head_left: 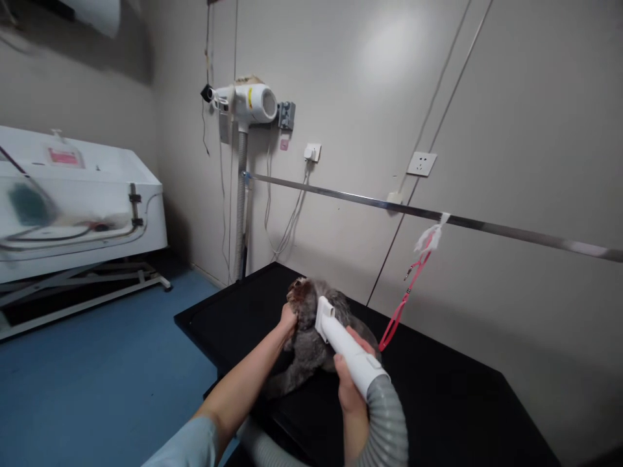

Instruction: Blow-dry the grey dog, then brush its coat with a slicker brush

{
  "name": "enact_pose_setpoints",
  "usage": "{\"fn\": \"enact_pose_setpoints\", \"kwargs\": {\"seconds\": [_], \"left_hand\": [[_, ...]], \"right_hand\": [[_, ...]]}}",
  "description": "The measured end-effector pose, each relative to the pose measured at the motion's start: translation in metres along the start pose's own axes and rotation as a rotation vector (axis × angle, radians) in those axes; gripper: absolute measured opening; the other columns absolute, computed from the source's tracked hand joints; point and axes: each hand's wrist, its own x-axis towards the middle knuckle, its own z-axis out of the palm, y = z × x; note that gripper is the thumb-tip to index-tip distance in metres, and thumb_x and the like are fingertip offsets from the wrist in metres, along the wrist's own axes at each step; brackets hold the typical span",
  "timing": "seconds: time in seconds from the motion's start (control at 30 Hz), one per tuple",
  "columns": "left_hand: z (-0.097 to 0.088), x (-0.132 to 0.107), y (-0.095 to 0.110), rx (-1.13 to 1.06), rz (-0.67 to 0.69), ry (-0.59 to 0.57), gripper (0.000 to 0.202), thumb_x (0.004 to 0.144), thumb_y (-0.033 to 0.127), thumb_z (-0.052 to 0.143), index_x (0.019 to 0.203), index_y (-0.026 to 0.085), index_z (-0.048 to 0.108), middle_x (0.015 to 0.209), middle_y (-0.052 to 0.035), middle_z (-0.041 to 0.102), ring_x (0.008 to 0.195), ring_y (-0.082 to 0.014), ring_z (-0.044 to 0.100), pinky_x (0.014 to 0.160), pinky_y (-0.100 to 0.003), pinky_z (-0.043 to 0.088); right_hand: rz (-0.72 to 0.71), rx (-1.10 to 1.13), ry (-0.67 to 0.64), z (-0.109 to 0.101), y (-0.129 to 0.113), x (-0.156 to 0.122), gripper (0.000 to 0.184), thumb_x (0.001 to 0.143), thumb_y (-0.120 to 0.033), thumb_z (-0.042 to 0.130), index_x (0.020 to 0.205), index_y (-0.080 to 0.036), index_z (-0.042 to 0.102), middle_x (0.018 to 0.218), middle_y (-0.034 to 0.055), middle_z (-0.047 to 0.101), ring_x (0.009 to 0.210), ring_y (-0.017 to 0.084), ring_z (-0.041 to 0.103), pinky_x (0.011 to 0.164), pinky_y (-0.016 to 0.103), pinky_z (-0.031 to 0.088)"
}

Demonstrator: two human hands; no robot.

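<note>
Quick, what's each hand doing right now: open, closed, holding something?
Left hand: against the head of the grey dog; open or closed cannot be told.
Right hand: closed around the white blower nozzle.

L hand (288, 319) cupped?, R hand (347, 388) clenched.

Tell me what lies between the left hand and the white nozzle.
The grey dog's head fills the gap between left hand and nozzle, in head view.
</note>
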Motion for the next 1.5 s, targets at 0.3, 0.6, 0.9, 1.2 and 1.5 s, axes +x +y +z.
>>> {"fn": "enact_pose_setpoints", "kwargs": {"seconds": [0.3, 0.6, 0.9, 1.2, 1.5], "left_hand": [[0.033, -0.032, 0.000, 0.035, 0.153, -0.089, 0.020, 0.065, 0.029, 0.062, 0.054, 0.014, 0.056, 0.050, 0.0012, 0.054, 0.049, -0.0106, 0.045, 0.050, -0.022, 0.035], [0.069, -0.059, 0.012, 0.050, 0.298, -0.113, 0.012, 0.065, 0.018, 0.049, 0.063, 0.014, 0.060, 0.060, -0.0005, 0.059, 0.058, -0.0128, 0.051, 0.060, -0.022, 0.040], [0.062, -0.060, 0.005, 0.002, 0.221, -0.118, 0.015, 0.068, 0.028, 0.055, 0.059, 0.016, 0.053, 0.053, 0.0024, 0.053, 0.051, -0.0104, 0.045, 0.050, -0.020, 0.035], [0.066, -0.057, -0.003, -0.012, 0.135, -0.129, 0.024, 0.074, 0.038, 0.054, 0.062, 0.018, 0.050, 0.049, 0.0052, 0.046, 0.045, -0.0092, 0.042, 0.046, -0.020, 0.035], [0.069, -0.090, 0.004, -0.013, 0.019, -0.283, 0.027, 0.076, 0.043, 0.055, 0.067, 0.018, 0.052, 0.047, 0.0061, 0.045, 0.037, -0.0078, 0.038, 0.039, -0.019, 0.030]], "right_hand": [[-0.486, -0.263, -0.137, 0.008, -0.021, -0.010, 0.050, 0.061, -0.019, 0.072, 0.107, -0.022, 0.055, 0.114, 0.0095, 0.062, 0.105, 0.030, 0.061, 0.090, 0.050, 0.050], [-0.513, -0.460, -0.019, -0.036, -0.064, -0.036, 0.050, 0.066, -0.016, 0.071, 0.111, -0.019, 0.049, 0.121, 0.0136, 0.056, 0.114, 0.033, 0.055, 0.092, 0.056, 0.046], [-0.314, -0.318, -0.137, -0.031, -0.077, -0.003, 0.046, 0.070, -0.025, 0.067, 0.111, -0.023, 0.046, 0.125, 0.0121, 0.054, 0.119, 0.032, 0.050, 0.096, 0.054, 0.041], [-0.287, -0.338, -0.102, -0.024, -0.082, 0.006, 0.046, 0.067, -0.032, 0.069, 0.107, -0.025, 0.048, 0.123, 0.0096, 0.055, 0.119, 0.031, 0.050, 0.098, 0.051, 0.038], [-0.326, -0.489, -0.067, -0.019, -0.109, 0.012, 0.045, 0.063, -0.029, 0.072, 0.103, -0.024, 0.052, 0.117, 0.0085, 0.059, 0.110, 0.028, 0.056, 0.097, 0.048, 0.041]]}}
